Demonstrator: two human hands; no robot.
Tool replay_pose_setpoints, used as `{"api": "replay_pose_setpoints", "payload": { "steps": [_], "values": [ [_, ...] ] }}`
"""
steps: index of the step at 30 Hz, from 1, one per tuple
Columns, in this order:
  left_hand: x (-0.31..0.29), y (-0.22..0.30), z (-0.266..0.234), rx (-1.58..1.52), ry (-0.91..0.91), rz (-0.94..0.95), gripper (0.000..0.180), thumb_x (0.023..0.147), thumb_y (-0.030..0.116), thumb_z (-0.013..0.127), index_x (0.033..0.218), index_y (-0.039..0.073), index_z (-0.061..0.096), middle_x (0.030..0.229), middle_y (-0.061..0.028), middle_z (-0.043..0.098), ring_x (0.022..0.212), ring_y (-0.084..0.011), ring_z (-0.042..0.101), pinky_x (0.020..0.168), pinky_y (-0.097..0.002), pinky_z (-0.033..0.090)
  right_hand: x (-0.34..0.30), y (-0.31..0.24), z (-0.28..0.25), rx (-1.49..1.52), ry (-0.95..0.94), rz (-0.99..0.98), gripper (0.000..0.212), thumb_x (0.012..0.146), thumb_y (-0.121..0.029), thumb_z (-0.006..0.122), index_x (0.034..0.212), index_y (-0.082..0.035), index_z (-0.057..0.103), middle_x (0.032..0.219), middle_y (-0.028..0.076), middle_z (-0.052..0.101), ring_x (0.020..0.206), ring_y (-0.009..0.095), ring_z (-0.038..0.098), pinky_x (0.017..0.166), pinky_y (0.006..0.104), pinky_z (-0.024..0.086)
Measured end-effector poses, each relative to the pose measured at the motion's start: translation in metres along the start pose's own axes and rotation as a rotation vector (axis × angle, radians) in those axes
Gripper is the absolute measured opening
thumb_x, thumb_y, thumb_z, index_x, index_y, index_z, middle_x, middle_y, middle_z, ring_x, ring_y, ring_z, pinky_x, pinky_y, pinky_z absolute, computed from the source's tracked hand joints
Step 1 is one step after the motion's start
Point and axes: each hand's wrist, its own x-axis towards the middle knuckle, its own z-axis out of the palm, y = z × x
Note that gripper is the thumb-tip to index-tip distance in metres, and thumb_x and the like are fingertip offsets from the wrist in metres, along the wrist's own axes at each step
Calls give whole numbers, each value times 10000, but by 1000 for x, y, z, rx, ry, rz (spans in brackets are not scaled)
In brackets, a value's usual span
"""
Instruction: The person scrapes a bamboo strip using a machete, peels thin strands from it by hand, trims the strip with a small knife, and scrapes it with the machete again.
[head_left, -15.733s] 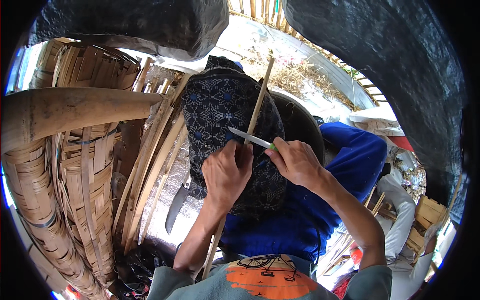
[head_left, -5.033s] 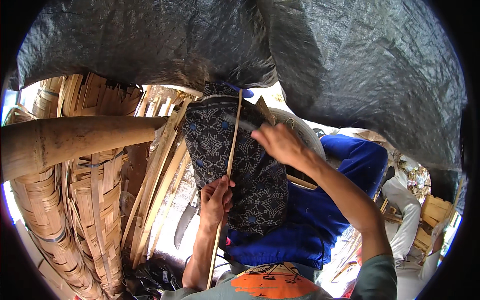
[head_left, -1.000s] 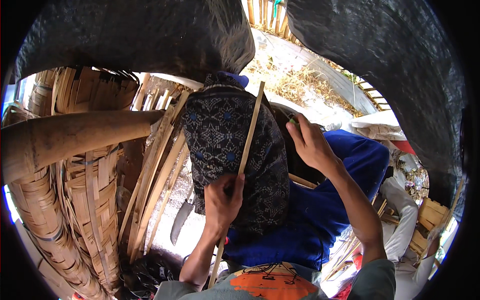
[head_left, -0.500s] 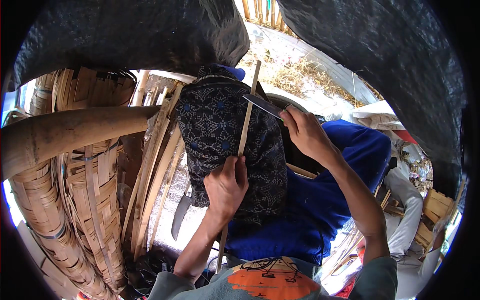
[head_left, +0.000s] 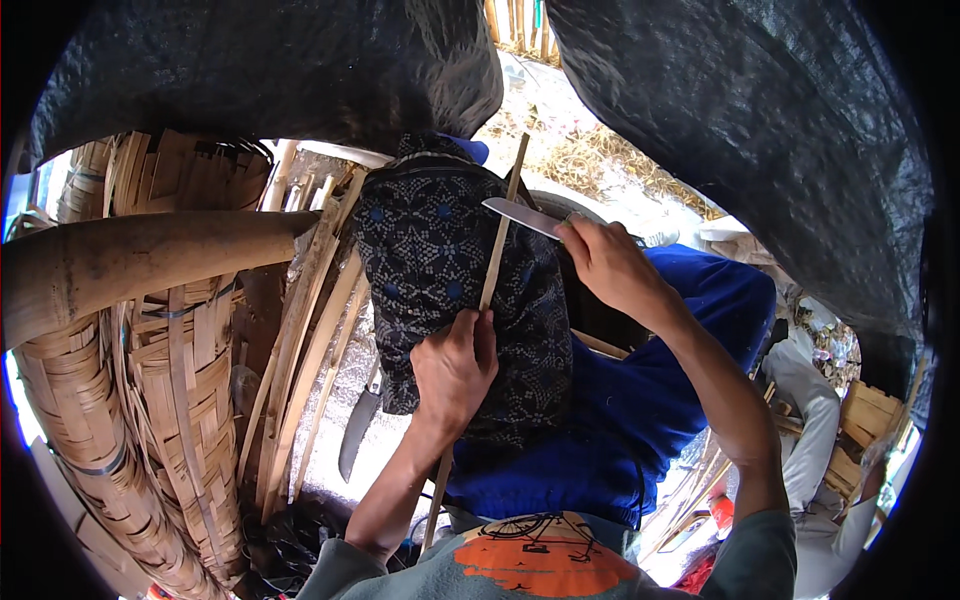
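Note:
My left hand (head_left: 455, 372) is closed round a thin bamboo strip (head_left: 497, 245), which slants up and away over a dark patterned cloth (head_left: 430, 240) on my lap. The strip's lower end comes out below the hand, beside my forearm. My right hand (head_left: 612, 262) grips a knife (head_left: 522, 215) by its handle, mostly hidden in the fingers. Its pale blade lies across the upper part of the strip and points left. A second knife (head_left: 358, 432) with a broad curved blade is left of my left forearm, partly hidden by the cloth.
On the left stand tall woven bamboo baskets (head_left: 185, 400) and a thick bamboo pole (head_left: 150, 265). Long split bamboo pieces (head_left: 320, 360) lean between them and my lap. Black sheeting (head_left: 740, 120) hangs overhead. Another person's pale-clad leg (head_left: 810, 420) shows at the right, near wooden pieces (head_left: 862, 420).
The knife blade has turned, showing a brighter flat side, and sits slightly lower along the strip. The strip's top end has shifted a little right and down. My left hand keeps its grip.

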Motion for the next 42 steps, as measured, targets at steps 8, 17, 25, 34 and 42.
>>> {"api": "replay_pose_setpoints", "payload": {
  "steps": [8,17,25,34,42],
  "values": [
    [10,-16,-9,-307,-77,-85,214,852,106,648,694,-25,586,508,-109,519,415,-145,468,423,-287,342,4,1,1,-29,-22,146,258,937,-184,540,762,5,560,519,184,561,464,273,609,411,409,429],
    [8,-27,-9,-414,-142,-194,191,860,119,634,765,-47,650,562,-137,588,446,-152,536,447,-284,384,-4,-10,0,24,-124,154,265,941,-188,521,773,15,550,644,226,577,571,415,571,481,476,408],
    [9,-10,-12,-226,-44,-69,213,848,105,626,677,-21,612,534,-152,574,438,-277,570,440,-340,410,-13,-26,-8,73,-189,156,240,938,-194,529,803,0,569,659,224,580,600,418,563,562,499,425],
    [4,-2,-5,-41,-2,25,158,827,84,642,695,20,584,552,-163,571,482,-333,586,417,-375,424,-21,-13,-8,39,-118,109,282,940,-230,529,782,-1,577,607,220,576,554,385,590,500,471,451],
    [9,-19,-16,-458,-168,-213,228,883,136,611,725,-27,631,514,-85,547,431,-139,523,424,-282,348,-18,-12,-3,-24,-57,81,241,940,-186,529,813,15,563,540,203,552,471,322,595,414,411,427]
  ]
}}
